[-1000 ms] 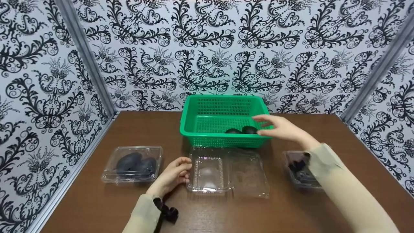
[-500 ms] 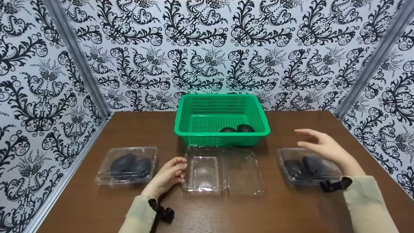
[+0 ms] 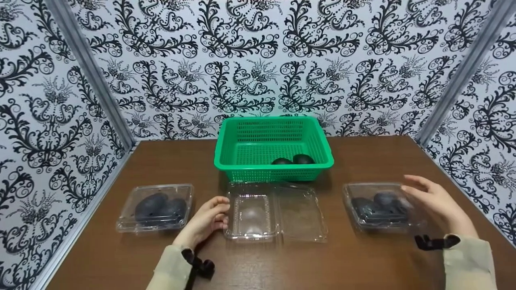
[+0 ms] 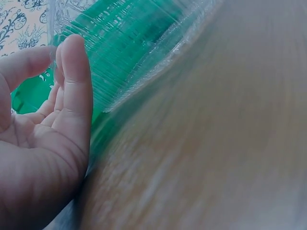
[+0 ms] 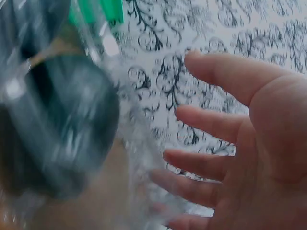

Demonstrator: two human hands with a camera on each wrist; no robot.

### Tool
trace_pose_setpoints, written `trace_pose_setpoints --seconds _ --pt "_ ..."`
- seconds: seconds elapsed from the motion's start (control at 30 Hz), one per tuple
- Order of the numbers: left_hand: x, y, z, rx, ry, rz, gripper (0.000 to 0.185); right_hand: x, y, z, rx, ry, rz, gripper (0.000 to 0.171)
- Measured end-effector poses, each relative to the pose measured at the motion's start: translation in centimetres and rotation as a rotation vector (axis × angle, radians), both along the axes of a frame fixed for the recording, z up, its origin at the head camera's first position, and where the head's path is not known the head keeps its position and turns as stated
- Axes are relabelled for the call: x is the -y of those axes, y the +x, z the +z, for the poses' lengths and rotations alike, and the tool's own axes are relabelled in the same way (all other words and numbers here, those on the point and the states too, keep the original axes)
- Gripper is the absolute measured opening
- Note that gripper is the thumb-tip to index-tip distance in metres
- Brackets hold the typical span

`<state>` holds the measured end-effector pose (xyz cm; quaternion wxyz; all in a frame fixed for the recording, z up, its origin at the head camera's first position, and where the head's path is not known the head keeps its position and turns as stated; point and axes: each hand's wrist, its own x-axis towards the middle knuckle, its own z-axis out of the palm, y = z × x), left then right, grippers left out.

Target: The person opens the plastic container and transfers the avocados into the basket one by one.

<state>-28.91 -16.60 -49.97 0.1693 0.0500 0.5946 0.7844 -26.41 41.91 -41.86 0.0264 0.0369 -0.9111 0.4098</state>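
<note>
My right hand (image 3: 433,197) has come away from the green basket (image 3: 274,149) at the centre of the frame, where it hovered a second ago, and now sits at the right edge of the closed clamshell (image 3: 379,207) in the lower right, fingers spread and relaxed, gripping nothing; whether the fingertips already touch the plastic I cannot tell. In the right wrist view the palm (image 5: 259,143) faces the blurred clear box (image 5: 57,120) with its dark fruit inside. To my eye that means the two dark avocados (image 3: 292,160) resting in the basket's near right corner are dealt with, and this full box is the one in hand now. My left hand (image 3: 205,219) has not moved: its fingers are loosely curved against the left rim of the opened, empty clamshell (image 3: 274,213) in the lower middle, resting there rather than pinching it. A third closed clamshell (image 3: 155,207) with dark fruit lies on the brown worktop (image 3: 363,262) at lower left, well apart from either hand.
</note>
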Motion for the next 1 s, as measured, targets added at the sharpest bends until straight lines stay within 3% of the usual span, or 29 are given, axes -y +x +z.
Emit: trace_pose_setpoints --seconds 0.2,0.43,0.77,1.0 --pt "0.2 0.1 0.1 0.012 0.008 0.014 0.023 -0.8 -0.1 -1.4 0.051 -0.095 -0.044 0.063" --pt "0.3 0.0 0.2 -0.005 0.005 -0.002 0.024 -1.1 0.1 -1.7 0.128 -0.318 -0.031 0.065" --pt "0.3 0.2 0.7 -0.027 -0.029 -0.053 0.024 -0.9 0.0 -1.8 0.128 -0.340 -0.036 0.057" --pt "-0.5 1.0 2.6 -0.066 0.056 -0.118 0.016 -1.2 0.0 -1.8 0.162 -0.392 -0.021 0.057"
